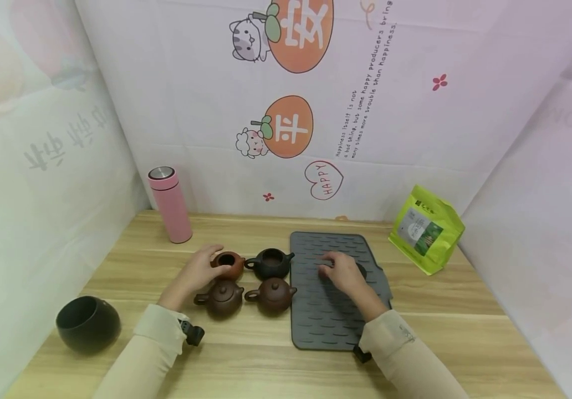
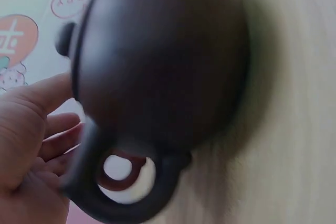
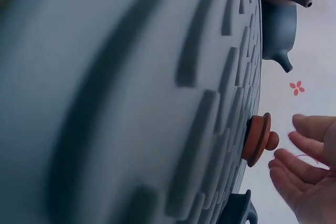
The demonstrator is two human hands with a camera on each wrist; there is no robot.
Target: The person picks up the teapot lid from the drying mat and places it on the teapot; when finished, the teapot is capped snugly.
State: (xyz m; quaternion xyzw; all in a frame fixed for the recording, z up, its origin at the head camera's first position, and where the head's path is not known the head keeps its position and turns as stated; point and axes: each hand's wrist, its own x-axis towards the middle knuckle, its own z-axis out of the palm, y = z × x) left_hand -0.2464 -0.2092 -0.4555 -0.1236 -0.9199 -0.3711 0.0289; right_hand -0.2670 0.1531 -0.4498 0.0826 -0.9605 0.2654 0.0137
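I have the left hand (image 1: 198, 271) at a small, round, red-brown clay teapot (image 1: 236, 269) without its lid, fingers curved about its left side; I can't tell whether they grip, because a dark brown, lidded clay teapot (image 2: 168, 61) blocks my left wrist view. The right hand (image 1: 344, 275) hovers half-open, holding nothing, just beside the knob of an orange-brown clay lid (image 3: 256, 139) lying on the ridged grey mat (image 1: 316, 335). A small black lid-like piece (image 3: 234, 209) sits near it. Hemming in the red-brown pot, I see a lidless black teapot (image 1: 272, 268) on its right. Farther out stand a pink cylindrical bottle (image 1: 172, 213), a round dark cup (image 1: 93, 332) and a lime-green bag (image 1: 438, 244).
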